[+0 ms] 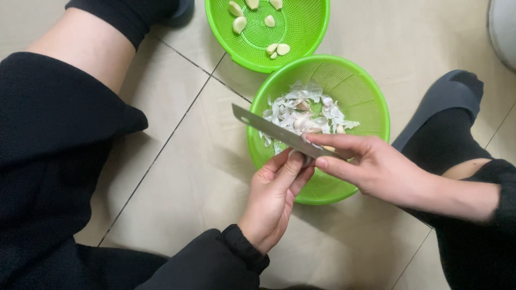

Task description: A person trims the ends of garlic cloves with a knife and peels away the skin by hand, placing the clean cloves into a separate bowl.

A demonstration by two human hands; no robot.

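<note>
Garlic clove, mostly hidden: it sits pinched in the fingertips of the left hand [272, 200], just under the blade, above the near rim of the nearer basket; only a sliver shows, so its state of peeling cannot be read. The left hand is curled shut around it, thumb and forefinger pressing up toward the steel. The right hand [371, 167] grips a long flat knife [279, 133] near the handle end, forefinger laid along the blade, handle itself covered by the hand; the blade runs up and to the left, its tip out over the floor beside the basket. Judged step: peeling or trimming a clove with the knife edge, with the skin dropping into the basket below. Directly beneath the hands stands a green perforated basket [371, 107] holding a heap of papery white garlic skins [303, 113] with a few pale pieces among them. Touching its far rim is a second green basket [312, 32] holding several peeled cloves [239, 23], scattered and well apart from one another. Both baskets rest on a beige tiled floor [204, 177]; the person sits low, black-clad legs to either side, a dark slipper [443, 99] at the right. Next move, as a judgement: small, controlled blade travel close to the left thumb, a firm pinch on the clove, and loosened skin kept over the basket.
</note>
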